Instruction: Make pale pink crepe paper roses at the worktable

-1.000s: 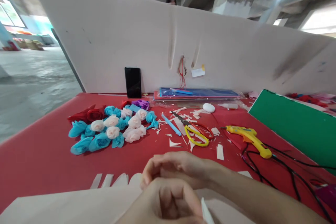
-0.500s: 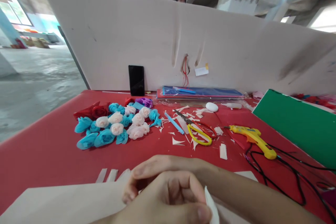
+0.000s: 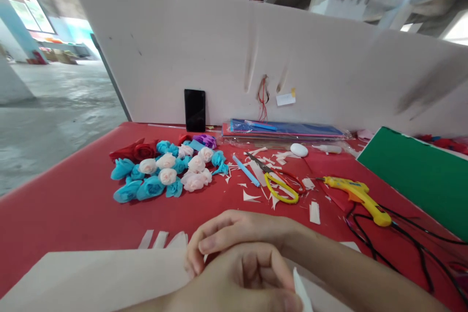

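Observation:
My left hand (image 3: 244,278) reaches in from the lower left, its fingers curled and its thumb closed on a thin, pale strip of paper (image 3: 302,290) at the right. Crossing behind and over it, my right hand (image 3: 223,234) comes from the right with bent fingers held together. A tiny white bit shows at those fingertips, but what they grip is mostly hidden by my left hand. Under both hands lies a large off-white sheet (image 3: 109,273). Cut paper strips (image 3: 160,240) and rounded petal-like pieces (image 3: 178,240) stick out past its far edge.
Blue, white, red and purple fabric-like flowers (image 3: 168,175) are grouped at left. Scissors (image 3: 281,187), a blue pen (image 3: 246,170) and paper scraps lie mid-table. A yellow glue gun (image 3: 354,192) with black cable is at right, near a green board (image 3: 420,180). A phone (image 3: 195,110) leans on the partition.
The view has swung slightly, so the whole scene sits a little farther right. Both hands keep nearly the same crossed pose, and the paper strip stays in my left hand.

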The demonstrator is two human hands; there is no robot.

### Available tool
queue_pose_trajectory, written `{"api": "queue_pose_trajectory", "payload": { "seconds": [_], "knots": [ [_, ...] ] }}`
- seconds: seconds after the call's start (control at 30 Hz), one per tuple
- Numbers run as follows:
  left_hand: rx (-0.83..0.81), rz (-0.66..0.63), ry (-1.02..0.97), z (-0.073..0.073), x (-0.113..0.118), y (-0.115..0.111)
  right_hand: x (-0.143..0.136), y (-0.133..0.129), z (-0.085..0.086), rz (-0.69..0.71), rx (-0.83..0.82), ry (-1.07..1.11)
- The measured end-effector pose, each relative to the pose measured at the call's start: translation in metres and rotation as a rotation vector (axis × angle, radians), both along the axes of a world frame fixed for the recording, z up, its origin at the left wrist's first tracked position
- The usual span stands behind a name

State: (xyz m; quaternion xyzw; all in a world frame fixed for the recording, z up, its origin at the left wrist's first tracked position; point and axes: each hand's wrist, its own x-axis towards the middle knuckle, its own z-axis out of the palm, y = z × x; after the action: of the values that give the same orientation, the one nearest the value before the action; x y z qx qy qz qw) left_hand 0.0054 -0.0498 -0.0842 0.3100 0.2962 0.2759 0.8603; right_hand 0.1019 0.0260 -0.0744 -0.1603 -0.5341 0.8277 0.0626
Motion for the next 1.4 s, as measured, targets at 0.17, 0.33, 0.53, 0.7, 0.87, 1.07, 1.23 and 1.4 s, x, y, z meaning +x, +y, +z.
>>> {"api": "queue_pose_trajectory", "payload": {
  "seconds": [0.17,0.33,0.53,0.7,0.87,1.07,1.23,1.4],
  "knots": [
    [-0.006,-0.083,-0.025,-0.001,0.002,0.010,0.005,0.007,0.006,-0.033,0.080,-0.024],
    [0.081,0.022,-0.147,0.019,-0.005,0.013,0.014,0.023,0.028,-0.063,0.299,-0.133],
    [0.125,0.076,-0.223,0.037,-0.012,0.017,-0.012,0.097,0.032,-0.347,0.796,-0.354],
    [0.115,0.149,-0.324,0.034,-0.014,0.015,-0.057,0.165,0.013,-0.544,1.149,-0.577],
    [0.117,0.160,-0.257,0.040,-0.012,0.023,-0.083,0.193,-0.002,-0.531,1.324,-0.683],
    [-0.018,0.111,-0.058,0.048,-0.011,0.028,-0.094,0.208,-0.012,-0.569,1.357,-0.720],
    [0.014,0.093,-0.018,0.045,-0.008,0.028,-0.089,0.220,-0.011,-0.718,1.313,-0.686],
    [0.021,0.094,-0.037,0.044,-0.009,0.026,-0.080,0.231,-0.007,-0.868,1.209,-0.588]
  ]
}}
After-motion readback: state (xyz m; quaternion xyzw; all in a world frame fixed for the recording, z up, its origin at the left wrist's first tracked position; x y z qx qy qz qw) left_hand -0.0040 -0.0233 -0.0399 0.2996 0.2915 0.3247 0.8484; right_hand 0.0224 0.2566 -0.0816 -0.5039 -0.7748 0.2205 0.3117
